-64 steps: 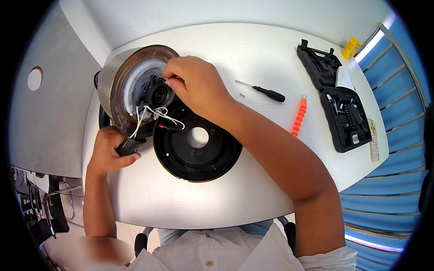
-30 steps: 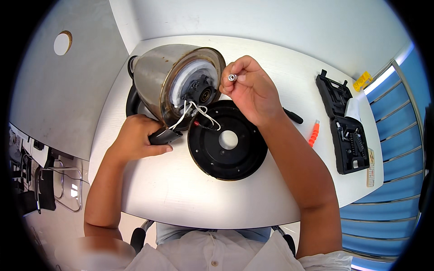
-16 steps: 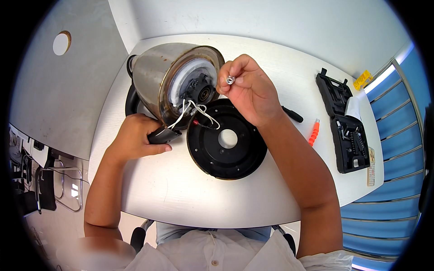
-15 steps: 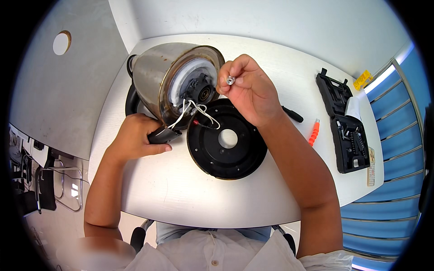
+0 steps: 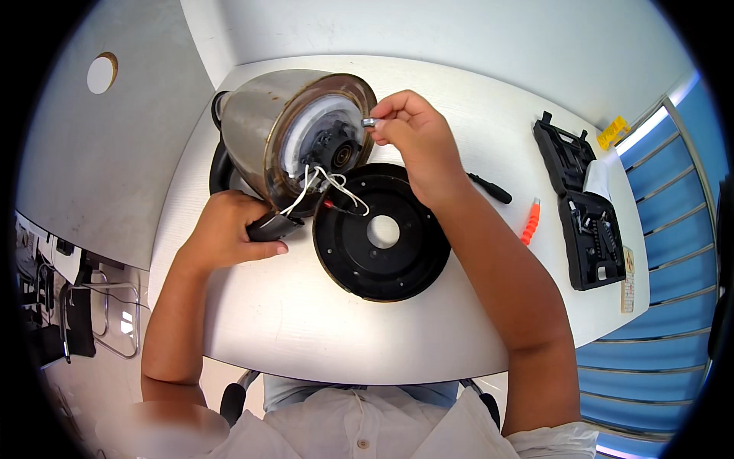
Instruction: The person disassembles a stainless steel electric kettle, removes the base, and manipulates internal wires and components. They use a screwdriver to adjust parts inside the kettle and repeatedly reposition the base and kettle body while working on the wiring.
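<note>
A stainless steel electric kettle lies tilted on the table, its opened underside facing right with a round black connector in it. My left hand is closed around its black handle. Between thumb and fingers, my right hand pinches a small silver metal socket, held sideways by the rim of the underside. White wires hang out of the kettle. Just below lies a round black base cover with a hole in its middle; whether the wires join it I cannot tell.
Right of the cover lie a black-handled screwdriver and an orange flexible shaft. Farther right, an open black tool case holds several bits, beside a beige strip and a yellow object. Metal railings stand beyond.
My right hand has turned the socket from facing me to lying sideways and moved it slightly left and up, to the kettle's rim. My left hand keeps its hold on the handle.
</note>
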Demonstrator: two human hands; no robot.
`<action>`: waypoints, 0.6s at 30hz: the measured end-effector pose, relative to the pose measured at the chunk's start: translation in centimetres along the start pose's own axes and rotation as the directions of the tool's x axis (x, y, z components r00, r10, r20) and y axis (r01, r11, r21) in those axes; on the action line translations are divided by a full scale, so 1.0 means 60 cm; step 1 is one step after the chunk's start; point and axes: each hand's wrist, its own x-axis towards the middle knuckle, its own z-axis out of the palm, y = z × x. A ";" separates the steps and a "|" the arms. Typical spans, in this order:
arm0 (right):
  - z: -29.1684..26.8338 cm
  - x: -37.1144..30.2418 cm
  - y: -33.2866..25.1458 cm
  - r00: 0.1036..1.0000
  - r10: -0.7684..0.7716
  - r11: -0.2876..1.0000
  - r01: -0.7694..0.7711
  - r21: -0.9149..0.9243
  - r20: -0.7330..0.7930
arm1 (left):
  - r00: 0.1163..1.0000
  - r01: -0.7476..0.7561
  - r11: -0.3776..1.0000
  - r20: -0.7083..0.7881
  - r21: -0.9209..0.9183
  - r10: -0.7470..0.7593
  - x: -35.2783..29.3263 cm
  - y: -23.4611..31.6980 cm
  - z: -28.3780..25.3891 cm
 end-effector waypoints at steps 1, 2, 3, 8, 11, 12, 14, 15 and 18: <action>0.003 -0.001 0.007 0.998 -0.001 0.992 -0.006 -0.126 -0.058 | 1.000 -0.005 1.000 -0.001 0.007 0.005 0.000 0.001 -0.001; 0.007 -0.002 0.010 0.993 -0.010 0.968 -0.020 -0.250 -0.115 | 1.000 -0.009 1.000 -0.003 0.014 0.010 0.001 0.002 -0.001; 0.008 -0.003 0.010 0.992 -0.037 0.951 -0.003 -0.311 -0.121 | 1.000 -0.016 1.000 -0.013 0.013 0.017 0.001 0.001 0.000; 0.025 -0.008 0.009 0.974 -0.192 0.886 0.118 -0.449 -0.124 | 0.999 -0.031 0.999 -0.012 0.043 0.031 -0.002 -0.005 0.002; 0.032 -0.013 0.006 0.971 -0.211 0.837 0.123 -0.534 -0.108 | 0.999 -0.027 0.999 -0.022 0.034 0.028 -0.001 -0.002 0.002; 0.033 -0.013 0.007 0.967 -0.233 0.835 0.144 -0.531 -0.105 | 0.999 -0.023 0.999 -0.021 0.048 0.024 -0.001 -0.001 0.002; 0.031 -0.012 0.008 0.968 -0.241 0.819 0.160 -0.551 -0.077 | 1.000 -0.016 0.997 -0.020 0.075 0.017 -0.002 -0.002 0.002; 0.030 -0.011 0.009 0.968 -0.244 0.810 0.168 -0.561 -0.063 | 1.000 -0.007 0.997 -0.014 0.077 0.008 -0.003 -0.001 0.001; 0.031 -0.009 0.012 0.964 -0.260 0.788 0.180 -0.589 -0.053 | 1.000 0.006 0.998 0.000 0.067 -0.006 -0.003 -0.004 0.004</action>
